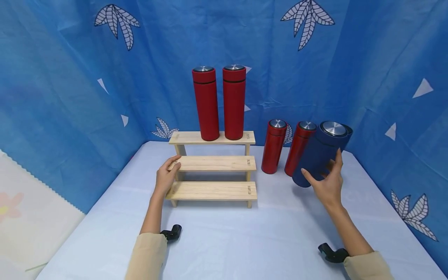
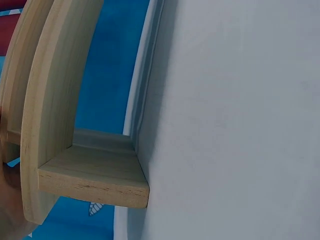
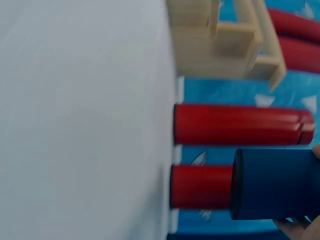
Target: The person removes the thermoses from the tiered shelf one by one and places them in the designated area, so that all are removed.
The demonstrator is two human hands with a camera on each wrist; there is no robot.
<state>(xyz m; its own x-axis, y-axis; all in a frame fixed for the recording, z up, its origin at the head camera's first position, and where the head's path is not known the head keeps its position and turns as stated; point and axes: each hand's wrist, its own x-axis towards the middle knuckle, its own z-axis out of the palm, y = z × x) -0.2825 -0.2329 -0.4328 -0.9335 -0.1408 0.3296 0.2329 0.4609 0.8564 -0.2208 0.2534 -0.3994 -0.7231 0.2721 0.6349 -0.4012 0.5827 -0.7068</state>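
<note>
My right hand (image 1: 329, 184) grips a blue thermos (image 1: 316, 155) round its side. In the right wrist view the base of this blue thermos (image 3: 275, 184) hangs clear of the white table, tilted in the head view. A second dark blue thermos (image 1: 349, 132) is mostly hidden behind it. My left hand (image 1: 167, 177) holds the left end of the middle board of a three-tier wooden rack (image 1: 217, 163). Only part of the left hand (image 2: 12, 205) shows in the left wrist view. Two tall red thermoses, one on the left (image 1: 206, 105) and one on the right (image 1: 234, 103), stand on the top tier.
Two smaller red thermoses, a nearer-left one (image 1: 273, 151) and another (image 1: 297, 149), stand on the white table (image 1: 245, 241) right of the rack. Blue leaf-print cloth (image 1: 217, 31) hangs behind and at both sides. Black wrist cameras (image 1: 171, 232) sit on both forearms.
</note>
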